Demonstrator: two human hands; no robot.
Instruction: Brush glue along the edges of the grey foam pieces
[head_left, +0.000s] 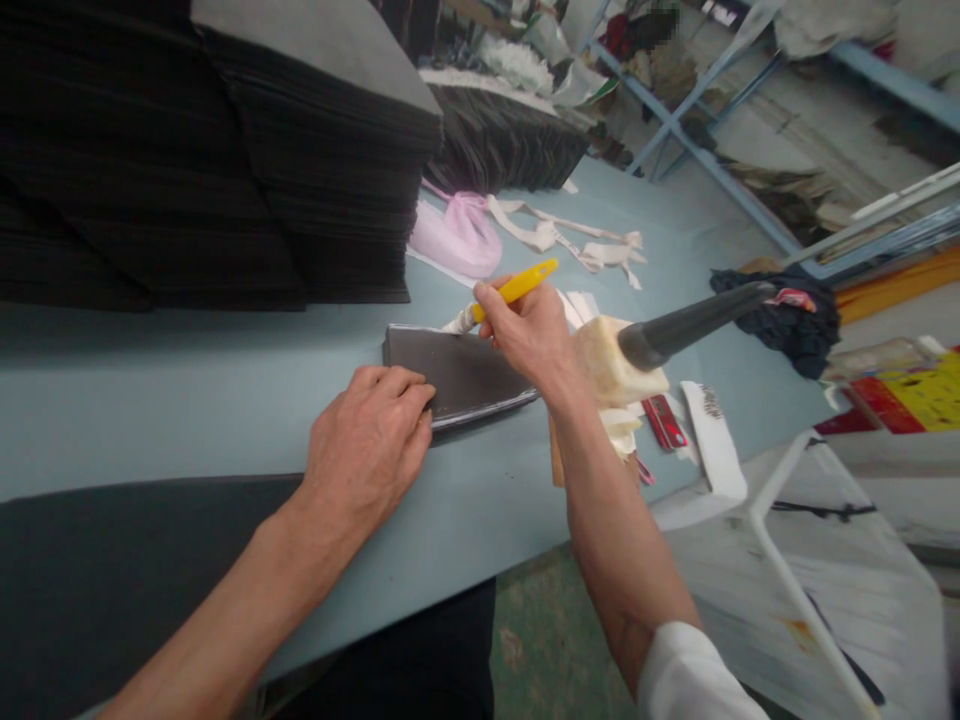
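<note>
My right hand (529,335) is closed around a paintbrush (525,283) with a yellow handle. Its whitish bristles touch the far edge of a small stack of dark grey sheets (472,370). White residue lines the long edges of that stack. My left hand (371,425) grips the stack's near left part, fingers bent and pressed together over its top; the thumb is hidden. Under my left forearm a larger dark sheet (150,560) lies flat on the blue-grey table (480,510).
Tall piles of black sheets (330,180) stand at the back left. Pink cloth (461,235) and white strips (555,235) lie behind the brush. Right of my wrist are a cream block-like container (596,360) with a dark tube (690,325) and a red box (664,422).
</note>
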